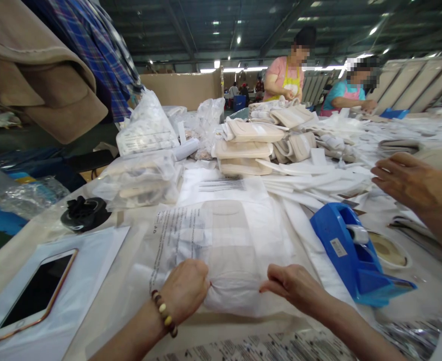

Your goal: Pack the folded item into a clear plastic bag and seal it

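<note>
A clear plastic bag (175,245) with printed warning text lies flat on the table in front of me. Inside it is a folded beige fabric piece (230,235). My left hand (188,286), with a beaded bracelet at the wrist, is closed on the bag at the left side of the fabric. Opposite it, my right hand (290,283) pinches the bag's right edge, fingers curled. Between them the plastic is bunched into creases. Under the bag's far end lies a stack of white printed plastic bags (224,183).
A blue tape dispenser (346,255) stands right of the bag, near another person's hand (412,185). On the left lie a phone (36,293) and a black round dish (85,213). Folded beige pieces (249,148) are piled behind. Two co-workers (286,75) are farther back.
</note>
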A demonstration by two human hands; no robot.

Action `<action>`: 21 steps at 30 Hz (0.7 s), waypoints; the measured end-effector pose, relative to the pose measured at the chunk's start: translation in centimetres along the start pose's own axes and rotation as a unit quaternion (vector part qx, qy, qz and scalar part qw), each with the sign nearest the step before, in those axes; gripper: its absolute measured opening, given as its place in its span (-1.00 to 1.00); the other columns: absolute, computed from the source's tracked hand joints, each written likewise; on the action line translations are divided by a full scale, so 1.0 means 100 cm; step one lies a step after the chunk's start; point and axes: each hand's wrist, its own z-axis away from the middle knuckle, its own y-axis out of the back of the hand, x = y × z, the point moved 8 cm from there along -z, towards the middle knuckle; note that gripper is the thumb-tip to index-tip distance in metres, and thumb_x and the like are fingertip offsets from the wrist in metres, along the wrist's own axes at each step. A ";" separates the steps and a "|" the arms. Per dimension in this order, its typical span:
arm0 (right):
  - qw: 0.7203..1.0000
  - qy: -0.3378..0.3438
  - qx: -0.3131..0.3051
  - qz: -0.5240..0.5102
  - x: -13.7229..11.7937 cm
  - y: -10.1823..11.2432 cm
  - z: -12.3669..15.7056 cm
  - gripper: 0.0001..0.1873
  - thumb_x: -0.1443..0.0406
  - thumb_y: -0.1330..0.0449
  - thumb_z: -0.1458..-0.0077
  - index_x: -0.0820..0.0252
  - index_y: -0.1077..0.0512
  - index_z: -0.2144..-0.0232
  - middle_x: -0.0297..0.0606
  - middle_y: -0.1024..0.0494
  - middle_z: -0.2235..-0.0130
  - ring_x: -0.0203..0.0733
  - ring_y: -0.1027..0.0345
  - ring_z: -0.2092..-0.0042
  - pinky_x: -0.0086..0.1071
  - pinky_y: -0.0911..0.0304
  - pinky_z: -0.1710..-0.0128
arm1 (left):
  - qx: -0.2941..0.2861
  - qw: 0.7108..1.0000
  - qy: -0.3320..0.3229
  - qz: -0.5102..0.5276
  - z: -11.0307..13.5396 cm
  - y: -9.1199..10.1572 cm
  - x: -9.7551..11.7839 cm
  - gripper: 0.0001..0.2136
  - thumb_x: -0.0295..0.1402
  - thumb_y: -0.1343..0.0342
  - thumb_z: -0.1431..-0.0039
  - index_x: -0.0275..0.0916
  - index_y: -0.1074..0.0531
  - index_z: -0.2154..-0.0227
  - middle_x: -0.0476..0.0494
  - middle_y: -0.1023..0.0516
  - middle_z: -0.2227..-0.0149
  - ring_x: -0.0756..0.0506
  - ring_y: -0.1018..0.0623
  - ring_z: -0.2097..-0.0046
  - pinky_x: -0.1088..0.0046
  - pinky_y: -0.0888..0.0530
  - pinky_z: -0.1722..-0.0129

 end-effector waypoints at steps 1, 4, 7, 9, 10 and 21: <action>0.999 0.023 0.027 0.022 0.003 0.001 0.001 -0.72 0.11 -0.15 -0.09 0.15 -0.38 0.53 -0.36 -0.48 0.61 -0.23 -0.38 0.53 -0.44 0.17 0.57 | -0.002 1.000 0.000 -0.001 -0.001 0.000 0.000 -0.78 -0.49 0.11 -0.02 -0.36 -0.45 0.53 -0.35 -0.54 0.44 -0.20 -0.54 0.32 0.38 -0.33 0.39; 0.988 0.069 0.112 0.082 0.011 0.007 0.006 -0.66 0.12 -0.11 -0.13 0.18 -0.34 0.59 -0.37 -0.42 0.68 -0.25 -0.33 0.60 -0.43 0.18 0.59 | -0.005 1.000 0.002 -0.008 -0.004 0.000 -0.002 -0.76 -0.51 0.14 0.02 -0.35 -0.45 0.54 -0.32 -0.53 0.46 -0.16 -0.53 0.37 0.42 -0.30 0.43; 0.977 0.052 0.171 0.115 0.020 0.018 0.017 -0.58 0.15 0.06 -0.24 0.20 -0.32 0.59 -0.30 -0.40 0.66 -0.22 -0.30 0.59 -0.39 0.13 0.56 | -0.015 1.000 0.012 -0.008 -0.004 0.000 -0.003 -0.78 -0.49 0.12 0.03 -0.33 -0.44 0.56 -0.23 -0.50 0.52 -0.10 -0.50 0.44 0.46 -0.26 0.47; 0.962 0.035 0.233 0.140 0.020 0.036 0.036 -0.57 0.20 0.13 -0.27 0.19 -0.32 0.57 -0.29 -0.38 0.61 -0.22 -0.27 0.56 -0.37 0.07 0.52 | -0.024 1.000 0.012 0.000 -0.004 -0.001 -0.003 -0.80 -0.46 0.09 0.01 -0.32 -0.43 0.57 -0.18 -0.48 0.54 -0.07 -0.47 0.47 0.48 -0.23 0.50; 0.952 0.025 0.270 0.144 0.020 0.047 0.049 -0.60 0.22 0.12 -0.26 0.18 -0.33 0.55 -0.30 -0.37 0.59 -0.23 -0.25 0.53 -0.37 0.03 0.49 | -0.029 0.999 0.011 0.003 -0.004 -0.003 -0.004 -0.80 -0.45 0.09 0.00 -0.32 -0.42 0.56 -0.17 -0.48 0.53 -0.07 -0.46 0.47 0.47 -0.23 0.50; 0.791 -0.394 0.430 -0.184 0.156 0.081 0.175 -0.55 -0.09 -0.07 0.13 0.14 -0.43 0.47 -0.13 -0.47 0.30 0.04 -0.27 0.15 -0.14 -0.17 0.14 | -0.033 0.999 -0.033 0.016 -0.018 -0.036 -0.017 -0.78 -0.48 0.17 -0.10 -0.27 -0.34 0.55 -0.17 -0.46 0.47 -0.14 -0.47 0.37 0.33 -0.24 0.36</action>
